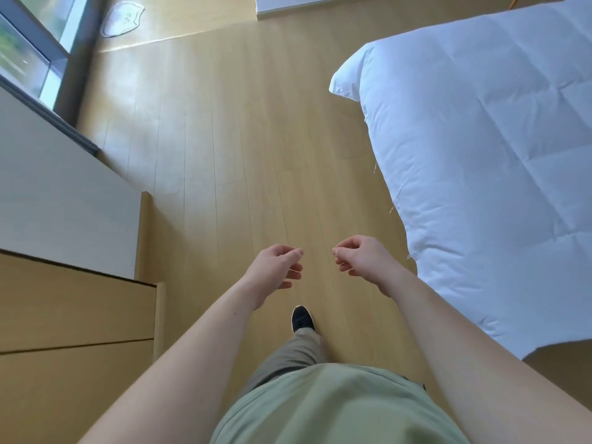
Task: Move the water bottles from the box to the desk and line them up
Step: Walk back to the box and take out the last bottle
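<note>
Bottles, box and desk all lay out of view.
Both hands, left (276,268) and right (361,258), hung loosely curled and held nothing over bare floor (224,129); which hand was nearer could not be judged. Bed (480,155) lay right.

A light tan wood-plank floor (230,149) fills the middle of the view. On it, far off near the window, lies a white cat-shaped mat (123,18). A black shoe (301,318) stands on the planks. A bed under a white quilted duvet (487,161) stands at right.
</note>
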### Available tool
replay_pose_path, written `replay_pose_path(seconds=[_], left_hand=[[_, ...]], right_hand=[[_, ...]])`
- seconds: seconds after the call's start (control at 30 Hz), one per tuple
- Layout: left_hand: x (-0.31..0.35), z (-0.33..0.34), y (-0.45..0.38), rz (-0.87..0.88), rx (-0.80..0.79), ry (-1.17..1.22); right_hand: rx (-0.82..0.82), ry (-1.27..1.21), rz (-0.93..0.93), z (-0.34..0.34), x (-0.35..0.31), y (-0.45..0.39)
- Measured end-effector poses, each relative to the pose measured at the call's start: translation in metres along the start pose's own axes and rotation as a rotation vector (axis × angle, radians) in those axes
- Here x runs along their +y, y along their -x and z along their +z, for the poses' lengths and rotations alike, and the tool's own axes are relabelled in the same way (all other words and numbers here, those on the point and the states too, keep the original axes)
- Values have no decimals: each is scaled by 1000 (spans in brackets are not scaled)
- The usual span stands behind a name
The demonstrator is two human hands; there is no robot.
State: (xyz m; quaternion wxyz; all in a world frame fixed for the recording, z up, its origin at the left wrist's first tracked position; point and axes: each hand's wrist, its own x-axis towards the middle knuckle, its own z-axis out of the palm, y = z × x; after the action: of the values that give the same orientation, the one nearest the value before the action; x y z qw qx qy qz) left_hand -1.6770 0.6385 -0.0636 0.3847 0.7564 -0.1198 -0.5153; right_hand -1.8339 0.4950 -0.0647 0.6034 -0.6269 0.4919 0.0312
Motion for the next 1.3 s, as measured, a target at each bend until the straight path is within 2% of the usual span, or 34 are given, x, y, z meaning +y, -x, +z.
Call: replay_pose_path(seconds=[0.23, 0.57, 1.0, 1.3], left_hand=[[57, -46, -79, -2, -37, -37], [130, -59, -179, -40, -73, -29], [296, -56, -338, -87, 13, -27], [386, -60, -424, -98, 27, 26]], right_hand=[[49, -28, 9, -3, -70, -69], [76, -27, 68, -35, -128, -161], [-56, 21, 40, -133, -246, -353], [-47, 28, 52, -185, -308, -457]])
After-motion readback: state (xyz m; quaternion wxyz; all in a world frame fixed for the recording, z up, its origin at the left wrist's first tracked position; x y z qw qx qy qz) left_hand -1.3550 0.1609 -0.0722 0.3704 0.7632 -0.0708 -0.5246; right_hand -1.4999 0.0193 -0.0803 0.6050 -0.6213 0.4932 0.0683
